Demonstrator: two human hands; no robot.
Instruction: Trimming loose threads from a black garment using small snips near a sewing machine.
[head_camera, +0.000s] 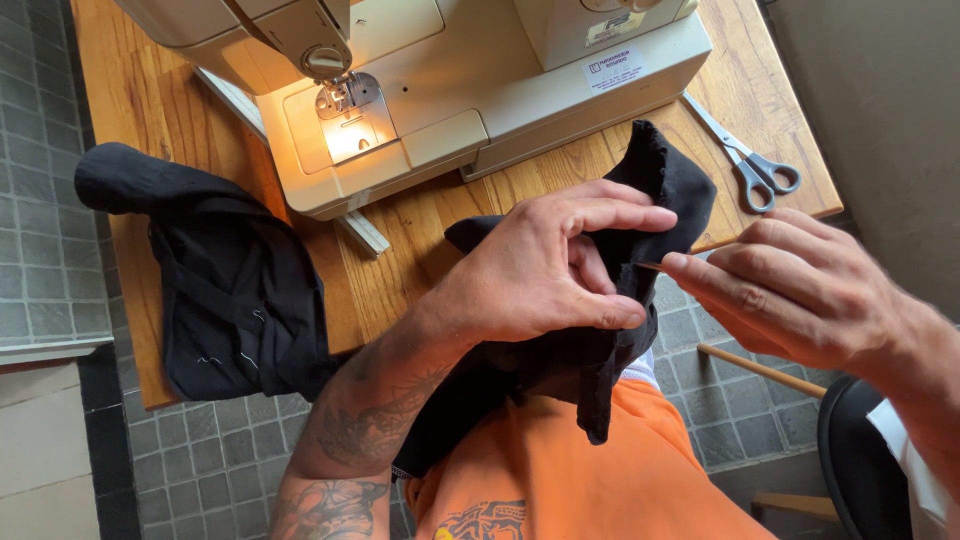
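Black cloth held over lap, at counter edge; looks light, limp, frays; best pinched near raw edge. Left hand fingers clamped on fold. Right hand fingers pinched on thin stick at cloth. Sewing machine, scissors beyond.

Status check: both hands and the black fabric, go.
Left hand pinching black fabric. Right hand pushing thin wooden stick into it. Scissors clear, on table.

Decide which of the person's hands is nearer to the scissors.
Right. The right hand is just below the scissors, apart from them; the left hand, gripping black cloth, lies farther off.
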